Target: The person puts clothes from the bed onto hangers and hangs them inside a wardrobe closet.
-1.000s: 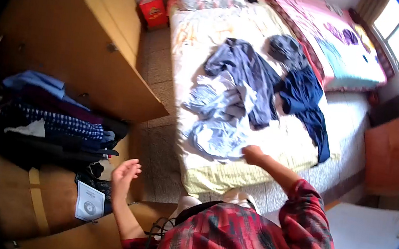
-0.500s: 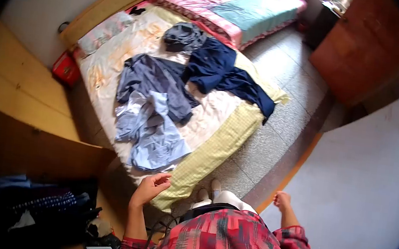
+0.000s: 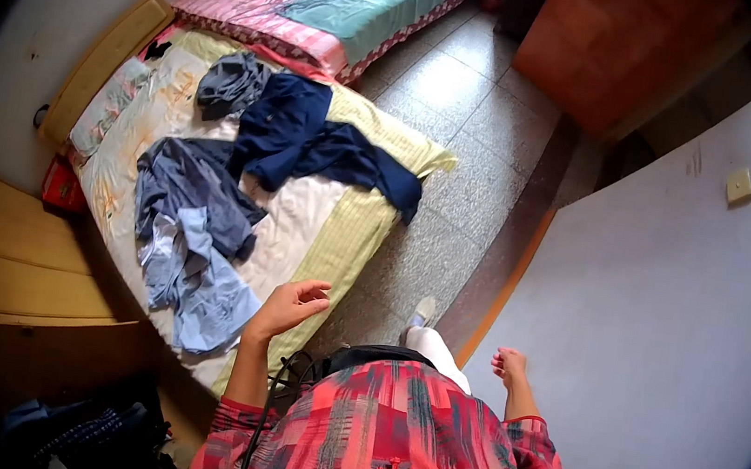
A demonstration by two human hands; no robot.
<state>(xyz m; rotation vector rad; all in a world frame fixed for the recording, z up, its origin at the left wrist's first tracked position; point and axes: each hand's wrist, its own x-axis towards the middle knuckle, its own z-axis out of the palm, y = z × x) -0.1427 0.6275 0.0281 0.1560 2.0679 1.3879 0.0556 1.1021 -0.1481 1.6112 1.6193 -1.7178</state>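
Note:
My left hand [image 3: 292, 307] hangs above the near edge of the bed, its fingers loosely bent and apart, with nothing in it. Close to it on the bed lies a light blue shirt [image 3: 209, 303]. Beyond that are a grey-blue jacket [image 3: 190, 179], a navy garment [image 3: 290, 126] with one part stretched toward the bed's edge, and a bunched dark grey garment [image 3: 232, 86]. My right hand [image 3: 508, 365] is beside the white wall [image 3: 631, 294], holding nothing, its fingers loosely curled and slightly apart.
A second bed [image 3: 375, 9] with pink and teal covers stands behind. Tiled floor [image 3: 442, 149] runs between the bed and a reddish-brown cabinet [image 3: 605, 47]. At left are a yellow wooden cabinet [image 3: 18, 247], a red box [image 3: 63, 185] and dark clothes [image 3: 90, 424]. A black cable hangs by my left arm.
My view has shifted forward and right, so the beds and clothes appear farther left. One foot has stepped forward along the floor. Both hands remain without anything in them.

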